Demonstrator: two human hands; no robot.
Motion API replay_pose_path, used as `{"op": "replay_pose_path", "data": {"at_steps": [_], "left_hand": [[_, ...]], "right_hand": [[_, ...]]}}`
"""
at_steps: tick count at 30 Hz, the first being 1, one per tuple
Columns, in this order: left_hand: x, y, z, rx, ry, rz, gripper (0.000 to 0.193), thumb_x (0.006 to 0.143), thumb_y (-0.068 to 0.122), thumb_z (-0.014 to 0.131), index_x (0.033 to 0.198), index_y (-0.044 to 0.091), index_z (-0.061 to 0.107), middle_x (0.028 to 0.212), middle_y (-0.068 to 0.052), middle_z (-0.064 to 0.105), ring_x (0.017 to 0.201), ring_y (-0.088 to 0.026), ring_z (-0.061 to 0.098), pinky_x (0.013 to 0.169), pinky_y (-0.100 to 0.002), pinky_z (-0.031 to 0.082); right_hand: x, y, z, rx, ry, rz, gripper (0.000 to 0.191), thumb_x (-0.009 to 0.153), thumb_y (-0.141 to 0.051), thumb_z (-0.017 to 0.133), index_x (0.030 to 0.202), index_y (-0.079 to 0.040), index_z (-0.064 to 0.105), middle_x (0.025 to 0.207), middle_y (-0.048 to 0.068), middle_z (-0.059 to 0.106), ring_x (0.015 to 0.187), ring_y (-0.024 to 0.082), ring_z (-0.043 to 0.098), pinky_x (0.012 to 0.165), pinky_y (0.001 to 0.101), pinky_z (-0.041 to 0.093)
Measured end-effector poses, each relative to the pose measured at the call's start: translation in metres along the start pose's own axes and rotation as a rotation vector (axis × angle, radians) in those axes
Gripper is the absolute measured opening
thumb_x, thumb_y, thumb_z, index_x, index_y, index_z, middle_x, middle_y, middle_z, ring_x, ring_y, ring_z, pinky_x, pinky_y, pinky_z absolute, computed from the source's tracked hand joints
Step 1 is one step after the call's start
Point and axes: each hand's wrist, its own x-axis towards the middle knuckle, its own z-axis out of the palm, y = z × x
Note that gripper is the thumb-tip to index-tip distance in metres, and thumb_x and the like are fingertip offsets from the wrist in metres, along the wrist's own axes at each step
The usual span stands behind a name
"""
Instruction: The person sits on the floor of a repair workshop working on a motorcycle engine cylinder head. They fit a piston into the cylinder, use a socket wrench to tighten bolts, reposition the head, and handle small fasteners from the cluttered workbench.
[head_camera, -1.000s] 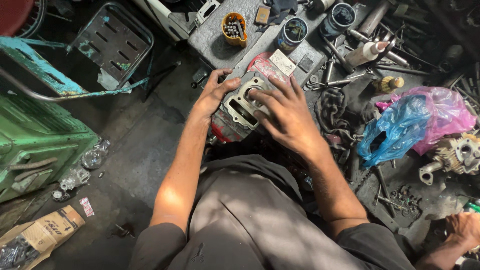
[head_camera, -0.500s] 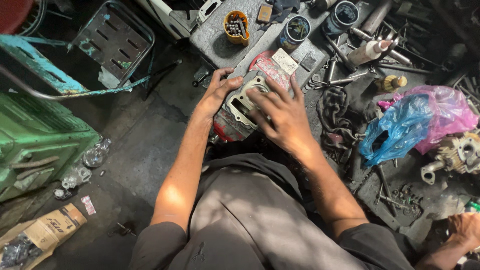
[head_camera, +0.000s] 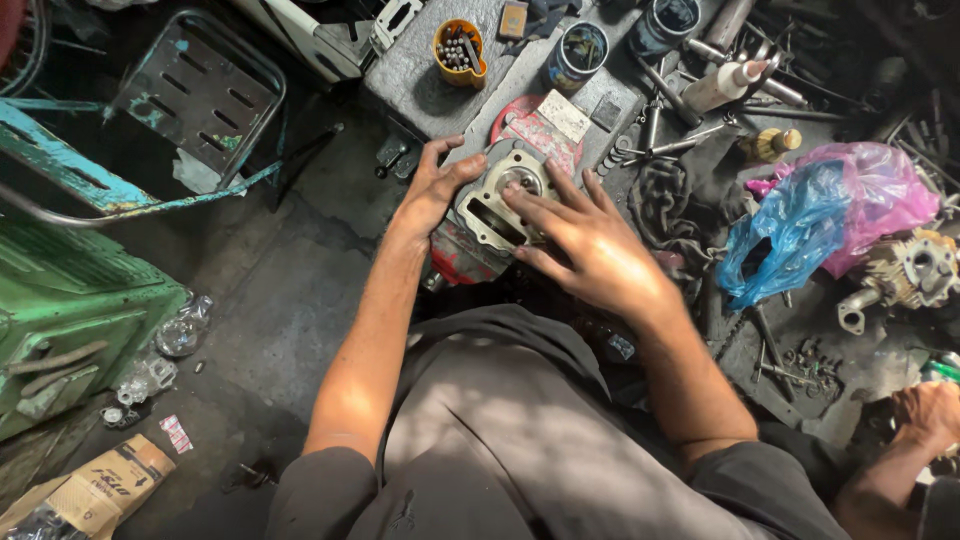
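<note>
Since a second ago your hands barely shifted on the cylinder (head_camera: 497, 205), which lies at upper centre of the frame on a red cloth (head_camera: 470, 262). Your left hand (head_camera: 432, 187) grips its left edge, fingers curled. Your right hand (head_camera: 590, 245) lies flat and spread on top.

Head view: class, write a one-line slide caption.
Both hands, left hand and right hand, press on a metal engine cylinder beside tool-strewn clutter.

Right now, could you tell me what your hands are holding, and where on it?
The left hand grips the left edge of the metal engine part; the right hand lies flat with its fingers spread across the top face.
</note>
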Motion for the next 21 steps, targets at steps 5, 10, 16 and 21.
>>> {"op": "replay_pose_path", "data": {"at_steps": [5, 10, 16, 21], "left_hand": [[0.008, -0.009, -0.006, -0.033, -0.044, -0.026, 0.088, 0.077, 0.035, 0.085, 0.146, 0.002, 0.043, 0.116, -0.014, 0.069, 0.107, -0.021, 0.066, 0.094, -0.035, 0.053], [0.013, -0.018, -0.005, 0.058, 0.033, 0.035, 0.096, 0.078, 0.038, 0.087, 0.147, 0.003, 0.032, 0.116, -0.018, 0.066, 0.107, -0.022, 0.066, 0.096, -0.034, 0.053], [0.007, -0.006, 0.002, -0.024, -0.023, -0.034, 0.096, 0.07, 0.04, 0.088, 0.142, 0.005, 0.035, 0.111, -0.018, 0.068, 0.099, -0.024, 0.07, 0.086, -0.037, 0.059], [-0.002, 0.01, 0.008, -0.129, -0.071, -0.125, 0.089, 0.068, 0.039, 0.088, 0.138, 0.004, 0.045, 0.108, -0.019, 0.07, 0.093, -0.026, 0.071, 0.078, -0.041, 0.061]], "right_hand": [[-0.006, -0.012, 0.001, 0.058, -0.049, 0.11, 0.063, 0.096, -0.032, 0.067, 0.152, -0.013, 0.045, 0.156, 0.014, 0.05, 0.152, 0.037, 0.03, 0.123, 0.0567, 0.022], [0.007, -0.031, 0.009, -0.123, -0.016, 0.078, 0.066, 0.087, -0.017, 0.067, 0.15, -0.01, 0.051, 0.15, 0.016, 0.056, 0.148, 0.041, 0.038, 0.12, 0.058, 0.023], [0.008, -0.028, 0.011, 0.03, 0.163, 0.258, 0.042, 0.097, -0.019, 0.071, 0.137, -0.009, 0.063, 0.13, 0.017, 0.065, 0.12, 0.033, 0.062, 0.102, 0.0453, 0.052], [0.037, -0.037, 0.025, -0.369, 0.229, 0.109, 0.042, 0.096, -0.018, 0.076, 0.134, -0.004, 0.064, 0.121, 0.018, 0.066, 0.11, 0.037, 0.063, 0.093, 0.046, 0.053]]}}
